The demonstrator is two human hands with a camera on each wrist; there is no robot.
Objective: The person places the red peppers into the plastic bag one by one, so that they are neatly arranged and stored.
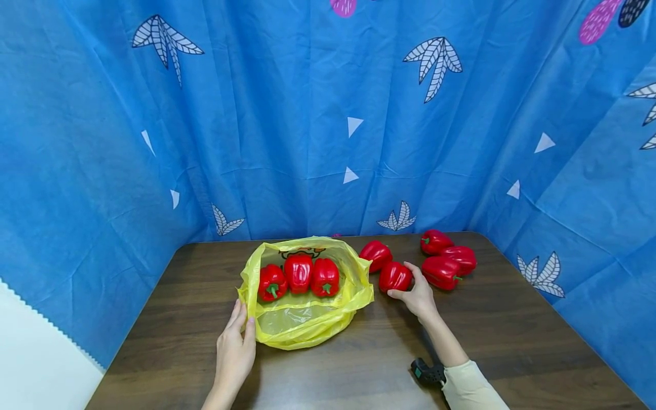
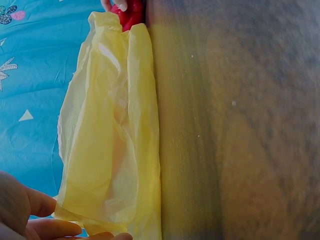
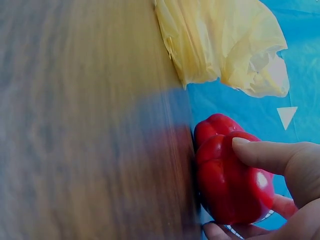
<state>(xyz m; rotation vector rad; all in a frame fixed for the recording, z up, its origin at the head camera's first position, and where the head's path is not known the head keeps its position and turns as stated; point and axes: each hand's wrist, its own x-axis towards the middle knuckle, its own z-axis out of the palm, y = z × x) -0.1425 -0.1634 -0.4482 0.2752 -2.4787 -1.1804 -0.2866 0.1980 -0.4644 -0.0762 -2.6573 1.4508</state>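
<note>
A yellow plastic bag (image 1: 302,336) lies on the table with its mouth held wide, and three red bell peppers (image 1: 299,273) sit inside it. My left hand (image 1: 237,347) grips the bag's left rim, thumb and fingers on the thin plastic, as the left wrist view also shows. To the right of the bag, my right hand (image 1: 419,293) holds a red bell pepper (image 3: 232,180) between thumb and fingers, at table level. Another bell pepper (image 1: 376,255) lies just behind the held one, close to the bag's right edge.
Three more bell peppers (image 1: 446,259) lie grouped at the table's back right. A blue patterned curtain (image 1: 328,142) hangs behind and beside the brown wooden table (image 1: 348,376). A black device (image 1: 427,373) is strapped at my right wrist.
</note>
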